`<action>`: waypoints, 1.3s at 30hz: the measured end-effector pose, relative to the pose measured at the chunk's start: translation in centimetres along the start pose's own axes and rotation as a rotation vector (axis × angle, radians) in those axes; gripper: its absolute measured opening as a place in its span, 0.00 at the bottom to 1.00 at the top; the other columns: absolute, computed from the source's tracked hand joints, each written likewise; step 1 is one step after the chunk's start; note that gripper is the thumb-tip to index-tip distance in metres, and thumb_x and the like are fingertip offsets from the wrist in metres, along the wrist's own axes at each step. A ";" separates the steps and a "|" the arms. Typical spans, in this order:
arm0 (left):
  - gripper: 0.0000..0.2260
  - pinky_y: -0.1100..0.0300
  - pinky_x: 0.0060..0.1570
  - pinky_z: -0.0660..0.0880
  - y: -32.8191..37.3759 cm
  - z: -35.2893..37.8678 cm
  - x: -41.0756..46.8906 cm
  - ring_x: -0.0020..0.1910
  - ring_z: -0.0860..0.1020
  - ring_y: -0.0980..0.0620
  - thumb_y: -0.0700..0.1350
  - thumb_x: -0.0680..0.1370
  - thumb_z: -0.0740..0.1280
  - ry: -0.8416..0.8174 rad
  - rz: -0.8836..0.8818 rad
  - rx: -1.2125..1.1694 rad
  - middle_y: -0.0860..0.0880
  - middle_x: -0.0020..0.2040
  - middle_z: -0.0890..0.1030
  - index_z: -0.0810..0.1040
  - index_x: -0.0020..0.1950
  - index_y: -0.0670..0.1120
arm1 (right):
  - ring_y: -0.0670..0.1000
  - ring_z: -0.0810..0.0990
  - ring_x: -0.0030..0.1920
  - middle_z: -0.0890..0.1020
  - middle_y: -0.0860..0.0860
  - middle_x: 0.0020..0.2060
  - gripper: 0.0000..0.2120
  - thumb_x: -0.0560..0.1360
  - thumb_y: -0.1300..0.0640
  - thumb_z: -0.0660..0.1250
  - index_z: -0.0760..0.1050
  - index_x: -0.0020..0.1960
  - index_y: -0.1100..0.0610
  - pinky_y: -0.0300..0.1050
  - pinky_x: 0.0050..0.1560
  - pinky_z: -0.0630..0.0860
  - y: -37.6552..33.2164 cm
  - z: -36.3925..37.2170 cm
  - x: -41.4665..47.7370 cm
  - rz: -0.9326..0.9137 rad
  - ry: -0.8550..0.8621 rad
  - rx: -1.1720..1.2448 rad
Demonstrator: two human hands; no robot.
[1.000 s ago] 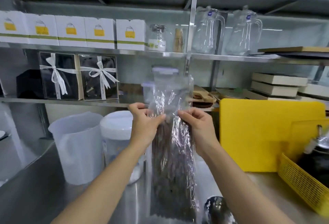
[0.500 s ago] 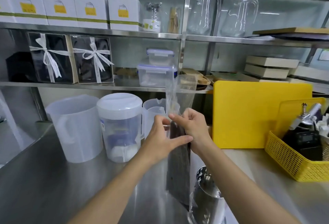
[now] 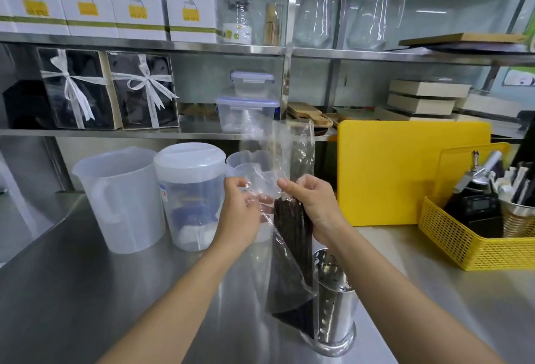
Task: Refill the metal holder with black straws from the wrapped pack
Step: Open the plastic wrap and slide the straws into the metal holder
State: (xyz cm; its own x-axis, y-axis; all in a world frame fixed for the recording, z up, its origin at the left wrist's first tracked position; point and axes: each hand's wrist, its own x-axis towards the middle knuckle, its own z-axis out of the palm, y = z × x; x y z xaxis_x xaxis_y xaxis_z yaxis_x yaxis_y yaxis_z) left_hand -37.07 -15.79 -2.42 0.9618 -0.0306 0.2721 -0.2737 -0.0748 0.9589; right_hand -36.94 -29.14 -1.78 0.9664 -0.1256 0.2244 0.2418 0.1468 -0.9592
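Observation:
A clear plastic pack of black straws [image 3: 292,262] hangs upright above the steel counter. My right hand [image 3: 315,207] grips the pack around the straws' upper ends. My left hand [image 3: 241,213] pinches the loose clear wrapper beside it, and the empty top of the wrapper stands up above both hands. The perforated metal holder [image 3: 335,305] stands on the counter just right of and behind the pack's lower end; its inside is partly hidden.
Two translucent jugs [image 3: 121,198] and a lidded pitcher [image 3: 192,195] stand at the left back. A yellow cutting board [image 3: 405,172] leans against the shelf. A yellow basket [image 3: 469,245] of tools sits at the right. Shelves with boxes run above.
The view has tilted down, so the holder now shows in full. My hands have parted, the left pulling the wrapper to the left while the right keeps the straws.

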 end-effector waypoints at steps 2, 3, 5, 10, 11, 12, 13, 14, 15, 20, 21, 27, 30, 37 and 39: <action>0.14 0.45 0.50 0.76 0.2 0.0 0.2 0.36 0.75 0.49 0.32 0.76 0.55 0.047 -0.045 -0.062 0.47 0.40 0.74 0.61 0.46 0.51 | 0.53 0.69 0.26 0.69 0.51 0.24 0.20 0.64 0.54 0.76 0.64 0.28 0.53 0.44 0.29 0.69 0.2 -0.8 0.1 0.007 0.077 -0.044; 0.13 0.44 0.51 0.75 0.3 -0.1 0.2 0.36 0.73 0.51 0.34 0.74 0.58 0.043 -0.062 -0.090 0.47 0.41 0.72 0.61 0.45 0.53 | 0.53 0.69 0.28 0.69 0.51 0.24 0.20 0.63 0.52 0.76 0.64 0.27 0.53 0.45 0.31 0.68 0.2 -1.3 0.2 0.015 0.106 -0.054; 0.14 0.48 0.50 0.74 0.8 -0.2 -0.2 0.41 0.73 0.53 0.43 0.69 0.65 -0.054 -0.098 -0.102 0.48 0.46 0.69 0.62 0.49 0.52 | 0.52 0.69 0.27 0.69 0.51 0.24 0.20 0.65 0.51 0.76 0.64 0.27 0.52 0.45 0.31 0.69 0.4 -2.1 0.0 0.037 0.145 -0.065; 0.25 0.58 0.40 0.74 0.5 0.6 -0.2 0.46 0.75 0.52 0.44 0.70 0.72 -0.146 -0.194 0.117 0.46 0.55 0.75 0.67 0.64 0.44 | 0.47 0.69 0.22 0.70 0.47 0.22 0.20 0.68 0.54 0.74 0.63 0.29 0.53 0.42 0.28 0.69 0.4 -3.4 -1.0 0.089 0.199 -0.067; 0.19 0.62 0.33 0.71 0.7 0.6 -0.1 0.39 0.73 0.53 0.42 0.71 0.70 -0.154 -0.224 0.083 0.47 0.50 0.77 0.72 0.60 0.42 | 0.47 0.70 0.22 0.70 0.48 0.22 0.19 0.68 0.54 0.74 0.63 0.30 0.54 0.42 0.28 0.70 0.5 -3.7 -1.2 0.096 0.212 -0.077; 0.12 0.64 0.27 0.68 1.0 0.7 -0.2 0.34 0.70 0.54 0.41 0.72 0.69 -0.161 -0.253 0.040 0.47 0.42 0.76 0.75 0.55 0.41 | 0.47 0.71 0.23 0.70 0.48 0.23 0.19 0.68 0.54 0.73 0.64 0.31 0.54 0.42 0.29 0.70 0.5 -3.9 -1.3 0.101 0.224 -0.103; 0.06 0.65 0.25 0.66 1.3 0.8 -0.3 0.30 0.68 0.54 0.39 0.73 0.68 -0.148 -0.273 0.007 0.47 0.36 0.73 0.76 0.49 0.42 | 0.48 0.72 0.26 0.71 0.48 0.25 0.18 0.69 0.52 0.73 0.65 0.32 0.55 0.42 0.32 0.71 0.6 -4.1 -1.4 0.099 0.241 -0.156; 0.02 0.66 0.24 0.66 1.6 0.8 -0.2 0.29 0.67 0.54 0.39 0.73 0.67 -0.117 -0.289 -0.019 0.47 0.34 0.71 0.77 0.45 0.42 | 0.49 0.73 0.31 0.72 0.49 0.28 0.16 0.69 0.51 0.72 0.67 0.36 0.56 0.43 0.37 0.71 0.7 -4.3 -1.5 0.084 0.261 -0.223; 0.01 0.65 0.25 0.66 1.8 0.8 -0.1 0.28 0.68 0.54 0.38 0.73 0.67 -0.075 -0.305 -0.050 0.47 0.33 0.71 0.76 0.42 0.42 | 0.50 0.73 0.36 0.73 0.50 0.34 0.15 0.69 0.49 0.72 0.69 0.41 0.57 0.43 0.41 0.70 0.7 -4.5 -1.5 0.069 0.284 -0.284; 0.04 0.64 0.20 0.63 3.2 0.9 0.8 0.14 0.67 0.57 0.38 0.75 0.62 0.125 -0.377 -0.245 0.47 0.28 0.68 0.75 0.42 0.41 | 0.50 0.75 0.52 0.75 0.49 0.50 0.25 0.71 0.46 0.68 0.69 0.62 0.57 0.43 0.50 0.72 -0.5 -4.7 -2.6 0.002 0.219 -0.391; 0.04 0.65 0.19 0.64 3.6 1.0 1.0 0.14 0.67 0.56 0.37 0.75 0.62 0.151 -0.389 -0.299 0.46 0.27 0.68 0.75 0.42 0.41 | 0.49 0.75 0.54 0.76 0.48 0.51 0.24 0.72 0.45 0.67 0.70 0.62 0.56 0.41 0.50 0.72 -1.1 -4.3 -3.0 -0.006 0.136 -0.413; 0.08 0.47 0.49 0.78 5.8 1.9 2.2 0.32 0.76 0.48 0.38 0.77 0.61 0.211 -0.391 -0.554 0.44 0.32 0.75 0.75 0.54 0.39 | 0.38 0.70 0.57 0.69 0.36 0.57 0.34 0.68 0.46 0.70 0.58 0.70 0.43 0.30 0.50 0.69 -4.9 -2.3 -5.1 0.119 -0.458 -0.532; 0.10 0.47 0.52 0.77 6.5 2.4 2.2 0.34 0.76 0.49 0.41 0.77 0.62 0.213 -0.362 -0.583 0.44 0.34 0.75 0.74 0.56 0.40 | 0.44 0.72 0.56 0.72 0.43 0.58 0.37 0.70 0.59 0.71 0.54 0.72 0.47 0.32 0.49 0.69 -5.3 -1.8 -4.8 0.029 -0.372 -0.816; 0.26 0.56 0.57 0.66 7.0 2.2 0.8 0.60 0.73 0.49 0.54 0.71 0.70 0.047 -0.081 -0.339 0.49 0.60 0.74 0.68 0.66 0.47 | 0.51 0.79 0.44 0.81 0.53 0.43 0.10 0.73 0.66 0.63 0.75 0.51 0.56 0.46 0.42 0.75 -5.3 -3.7 -2.6 -0.107 0.000 -0.787; 0.36 0.60 0.58 0.65 6.8 1.5 0.9 0.63 0.68 0.51 0.54 0.67 0.73 0.127 0.116 -0.205 0.50 0.63 0.68 0.60 0.70 0.49 | 0.53 0.79 0.40 0.82 0.57 0.41 0.10 0.70 0.69 0.63 0.76 0.47 0.58 0.46 0.40 0.74 -6.4 -4.8 -2.3 -0.091 -0.003 -0.705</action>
State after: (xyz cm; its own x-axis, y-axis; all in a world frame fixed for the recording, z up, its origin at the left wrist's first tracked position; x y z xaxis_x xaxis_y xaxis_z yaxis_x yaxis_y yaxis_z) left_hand -38.11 -17.86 4.16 0.9211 0.0995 0.3764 -0.3869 0.1257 0.9135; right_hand -41.16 -34.44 3.02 0.9457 -0.1040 0.3079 0.2082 -0.5337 -0.8196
